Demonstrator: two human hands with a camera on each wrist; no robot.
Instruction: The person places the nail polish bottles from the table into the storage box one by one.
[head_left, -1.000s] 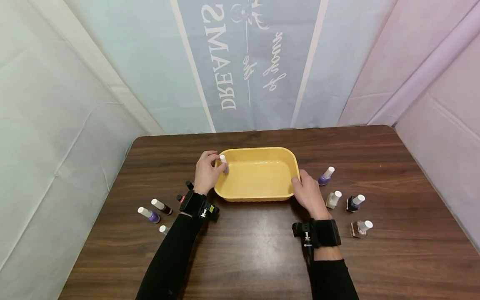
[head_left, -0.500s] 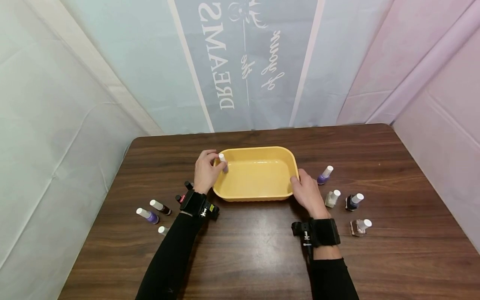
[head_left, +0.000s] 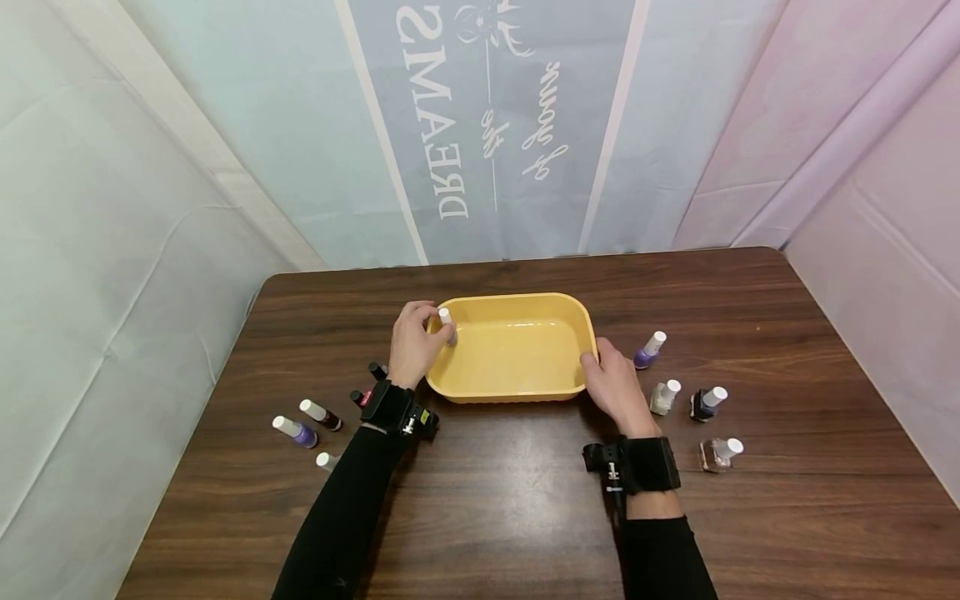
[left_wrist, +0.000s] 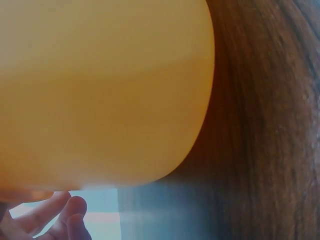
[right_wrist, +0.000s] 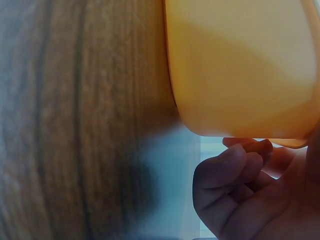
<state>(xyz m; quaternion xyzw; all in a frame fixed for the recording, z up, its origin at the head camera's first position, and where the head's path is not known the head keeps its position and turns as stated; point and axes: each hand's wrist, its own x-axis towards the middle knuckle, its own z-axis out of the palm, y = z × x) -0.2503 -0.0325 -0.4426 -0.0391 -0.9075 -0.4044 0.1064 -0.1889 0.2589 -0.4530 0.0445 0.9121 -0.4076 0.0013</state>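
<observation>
A yellow plastic basin (head_left: pixel 517 350) sits on the wooden table, its inside bare apart from the left end. At that end my left hand (head_left: pixel 411 346) pinches a white-capped nail polish bottle (head_left: pixel 446 317) between thumb and fingers, just inside the rim. The bottle's lower part is pale lilac and partly behind the thumb. My right hand (head_left: pixel 615 383) grips the basin's right rim, thumb on top and fingers curled underneath. In the right wrist view the curled fingers (right_wrist: pixel 225 175) press up near the basin's outer wall. The left wrist view shows mostly that wall (left_wrist: pixel 100 100).
On the right stand a purple bottle (head_left: pixel 649 351), a pale one (head_left: pixel 664 397), a dark one (head_left: pixel 707 404) and a clear one (head_left: pixel 718 455). Left of the left forearm lie a purple bottle (head_left: pixel 296 431) and a dark brown one (head_left: pixel 321 414). Curtains hang behind the table.
</observation>
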